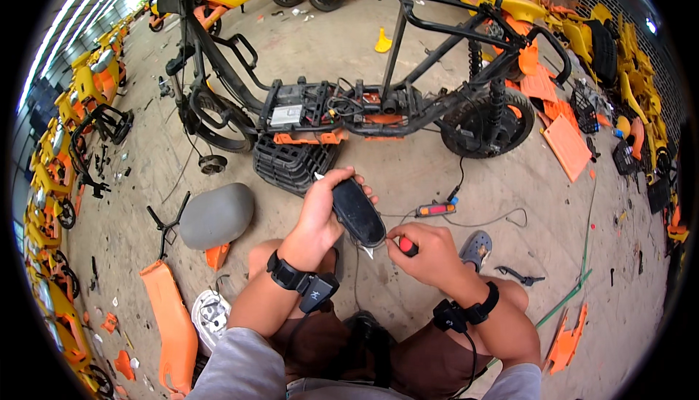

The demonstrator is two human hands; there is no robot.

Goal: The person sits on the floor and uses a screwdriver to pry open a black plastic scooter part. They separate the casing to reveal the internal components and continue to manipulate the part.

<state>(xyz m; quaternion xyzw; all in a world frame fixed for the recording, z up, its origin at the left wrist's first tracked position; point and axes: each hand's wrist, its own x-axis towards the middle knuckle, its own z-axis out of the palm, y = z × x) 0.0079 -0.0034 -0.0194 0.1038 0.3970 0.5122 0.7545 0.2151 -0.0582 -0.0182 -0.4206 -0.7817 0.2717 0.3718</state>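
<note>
My left hand (318, 214) is wrapped round a black, elongated oval housing (358, 212), tilted in front of me. A pale pointed tip sticks out at each end of it, and what these belong to I cannot make out. Close to its lower right end, my right hand (431, 252) is closed on a screwdriver (408, 246) with a red and black handle. The shaft is mostly hidden, and I cannot tell whether its tip touches the housing. Beyond my hands stands a stripped black scooter frame (429, 112) with both wheels on.
A black plastic crate (291, 165) sits under the frame. An orange-and-grey device (435, 210) with a cable lies to the right. Left of me are a grey seat (217, 216) and an orange panel (169, 320). Yellow-orange scooters (54, 232) line the left side.
</note>
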